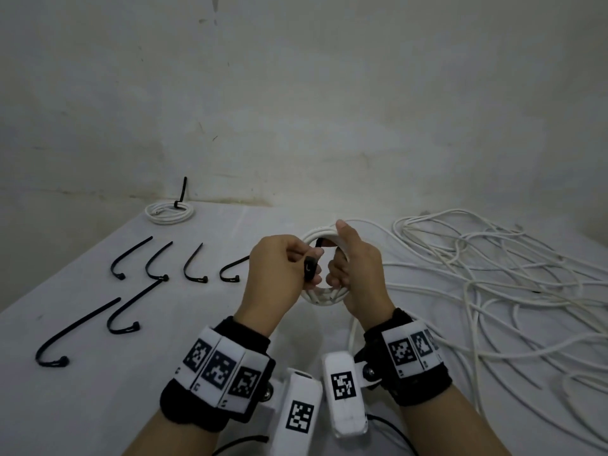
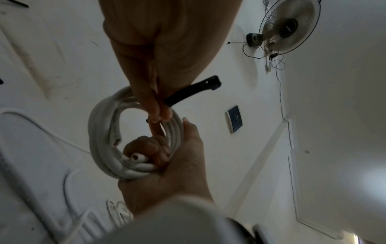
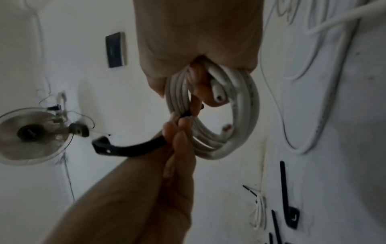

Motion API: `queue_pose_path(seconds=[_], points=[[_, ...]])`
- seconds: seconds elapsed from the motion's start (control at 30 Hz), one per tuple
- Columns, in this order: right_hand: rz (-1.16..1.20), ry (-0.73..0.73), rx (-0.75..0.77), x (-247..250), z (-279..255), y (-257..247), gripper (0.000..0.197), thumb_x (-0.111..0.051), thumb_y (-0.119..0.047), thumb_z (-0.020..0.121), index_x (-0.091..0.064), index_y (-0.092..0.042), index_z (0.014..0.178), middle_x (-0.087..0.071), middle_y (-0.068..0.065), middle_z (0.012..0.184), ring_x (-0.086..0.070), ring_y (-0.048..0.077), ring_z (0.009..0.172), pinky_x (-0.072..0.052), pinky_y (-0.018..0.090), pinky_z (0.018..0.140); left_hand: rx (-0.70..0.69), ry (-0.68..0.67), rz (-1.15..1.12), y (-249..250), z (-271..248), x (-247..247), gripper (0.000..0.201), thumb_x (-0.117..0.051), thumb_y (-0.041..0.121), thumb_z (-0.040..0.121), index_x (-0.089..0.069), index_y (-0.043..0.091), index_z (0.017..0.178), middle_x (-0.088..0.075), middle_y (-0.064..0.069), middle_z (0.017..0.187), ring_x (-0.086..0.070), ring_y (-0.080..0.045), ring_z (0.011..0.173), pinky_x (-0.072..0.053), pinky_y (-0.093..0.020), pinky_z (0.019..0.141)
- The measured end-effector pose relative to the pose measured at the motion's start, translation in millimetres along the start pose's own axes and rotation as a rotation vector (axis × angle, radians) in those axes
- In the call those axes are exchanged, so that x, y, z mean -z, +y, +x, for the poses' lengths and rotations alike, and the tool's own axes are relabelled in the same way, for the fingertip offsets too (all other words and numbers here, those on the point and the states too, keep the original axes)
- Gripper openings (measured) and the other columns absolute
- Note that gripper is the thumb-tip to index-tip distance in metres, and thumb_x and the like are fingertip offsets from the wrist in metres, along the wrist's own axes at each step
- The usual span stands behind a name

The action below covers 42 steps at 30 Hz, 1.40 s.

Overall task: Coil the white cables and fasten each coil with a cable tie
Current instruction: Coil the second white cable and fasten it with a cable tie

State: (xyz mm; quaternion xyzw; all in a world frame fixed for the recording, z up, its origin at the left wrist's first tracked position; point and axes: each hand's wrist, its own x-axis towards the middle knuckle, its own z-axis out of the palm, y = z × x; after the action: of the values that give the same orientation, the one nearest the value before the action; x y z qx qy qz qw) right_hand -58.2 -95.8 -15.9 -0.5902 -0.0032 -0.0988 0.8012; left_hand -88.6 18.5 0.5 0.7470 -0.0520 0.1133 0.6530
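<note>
White coil (image 1: 324,291) sits clamped in my right hand (image 1: 358,274), fingers curled through its opening and thumb laid along the top turns, held above the table (image 1: 230,324) at centre view. My left hand (image 1: 276,274) pinches a black tie (image 1: 310,267); the left wrist view shows its strap passing the coil at my fingertips, with the head (image 2: 213,82) sticking out free at 2 o'clock.

Step in hand: the coil is wound and the tie is being fed round the bundle. It is not yet closed. The next move, as I judge it, calls for bringing the tip round the turns and into the head, then pulling snug. My right grip must hold all turns together until the tie locks, since the cut cable end (image 2: 135,158) sits loose inside the ring and could spring out.

Open room:
- At 9 o'clock, six spare ties (image 1: 158,264) lie on the table, in two rows, well apart from my hands.
- At 10 o'clock, far edge, one done coil (image 1: 169,213) rests with its tie upright, close to the wall.
- At 3 o'clock, loose cables (image 1: 493,274) sprawl in loops, one strand running near my right wrist. That side is the snag risk.
- Table near 6 o'clock, between my wrists, is taken up by the wrist cameras.
</note>
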Motion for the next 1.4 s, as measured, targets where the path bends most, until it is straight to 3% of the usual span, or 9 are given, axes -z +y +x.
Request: queue_pose_path(seconds=[0.17,0.3,0.43,0.7,0.87,1.03,1.13,1.3,1.4], points=[[-0.04,0.035,0.027,-0.5,-0.3,2.5,0.035,-0.057,-0.032,0.091,-0.07,-0.004,0.074,-0.027,-0.004,0.04,-0.027,0.012,0.035,-0.028,0.023,0.04,-0.023,-0.023,-0.112,0.9,-1.5,5.2,0.005,-0.059,-0.007,0.088,-0.059,-0.003,0.09,-0.066,-0.015,0.077,-0.064,-0.013,0.052,-0.057,-0.026,0.054],[-0.031,0.077,0.043,1.9,1.7,1.1,0.034,-0.058,-0.03,0.091,-0.068,-0.004,0.071,-0.028,-0.003,0.04,-0.027,0.012,0.036,-0.029,0.022,0.04,-0.011,-0.136,-0.134,1.2,-6.1,9.2,0.03,-0.048,-0.013,0.086,-0.069,0.008,0.082,-0.071,-0.006,0.088,-0.07,-0.01,0.077,-0.055,-0.019,0.071],[-0.035,0.09,0.08,3.9,2.6,0.0,0.035,-0.058,-0.03,0.091,-0.069,-0.001,0.074,-0.03,-0.003,0.038,-0.029,0.012,0.034,-0.029,0.023,0.04,-0.091,-0.106,-0.137,4.5,-10.3,14.9,0.012,-0.059,0.004,0.088,-0.071,0.007,0.088,-0.074,-0.007,0.089,-0.07,-0.014,0.091,-0.052,-0.026,0.086],[0.054,0.001,0.013,4.7,-1.1,-6.4,0.036,-0.055,-0.032,0.093,-0.068,-0.002,0.077,-0.023,-0.001,0.044,-0.024,0.011,0.037,-0.027,0.022,0.039,-0.287,-0.146,0.056,8.7,-1.8,19.5,0.012,-0.067,0.011,0.083,-0.072,0.021,0.078,-0.069,-0.012,0.091,-0.069,-0.019,0.086,-0.055,-0.027,0.078],[0.033,-0.102,-0.037,1.4,-3.8,-7.8,0.033,-0.055,-0.031,0.092,-0.063,-0.005,0.074,-0.025,-0.004,0.043,-0.025,0.01,0.036,-0.026,0.022,0.039,-0.364,-0.17,0.186,3.0,9.2,16.9,0.009,-0.072,0.005,0.079,-0.074,0.012,0.084,-0.065,-0.004,0.079,-0.066,-0.014,0.07,-0.055,-0.03,0.07],[-0.073,-0.093,0.059,3.5,-1.4,-6.0,0.035,-0.056,-0.025,0.093,-0.066,-0.02,0.06,-0.023,0.0,0.047,-0.024,0.013,0.04,-0.025,0.022,0.04,-0.346,-0.141,0.105,11.6,13.7,18.5,0.015,-0.077,0.006,0.074,-0.066,0.01,0.084,-0.071,-0.004,0.073,-0.069,-0.02,0.054,-0.057,-0.031,0.059],[-0.084,-0.138,0.088,5.1,-2.2,-7.5,0.046,-0.055,-0.025,0.093,-0.06,-0.026,0.048,-0.023,0.0,0.047,-0.024,0.015,0.041,-0.026,0.023,0.041,-0.423,-0.113,0.171,11.9,17.9,17.1,0.012,-0.077,0.014,0.075,-0.066,0.012,0.075,-0.067,0.006,0.07,-0.059,-0.009,0.049,-0.05,-0.025,0.054],[-0.057,-0.186,0.112,5.1,-4.0,-9.6,0.043,-0.053,-0.024,0.095,-0.053,-0.021,0.052,-0.023,0.0,0.048,-0.023,0.015,0.041,-0.026,0.021,0.039,-0.498,-0.032,0.298,6.4,27.0,16.6,0.016,-0.079,0.028,0.071,-0.064,0.03,0.074,-0.048,0.01,0.09,-0.047,0.005,0.072,-0.035,-0.004,0.068],[0.001,-0.2,0.118,5.9,-3.5,-10.7,0.044,-0.053,-0.026,0.095,-0.055,-0.027,0.051,-0.022,-0.001,0.048,-0.022,0.013,0.039,-0.025,0.019,0.039,-0.453,-0.039,0.208,3.9,28.1,13.0,0.025,-0.075,0.039,0.073,-0.056,0.036,0.089,-0.053,0.011,0.103,-0.055,0.003,0.092,-0.04,-0.011,0.078]])
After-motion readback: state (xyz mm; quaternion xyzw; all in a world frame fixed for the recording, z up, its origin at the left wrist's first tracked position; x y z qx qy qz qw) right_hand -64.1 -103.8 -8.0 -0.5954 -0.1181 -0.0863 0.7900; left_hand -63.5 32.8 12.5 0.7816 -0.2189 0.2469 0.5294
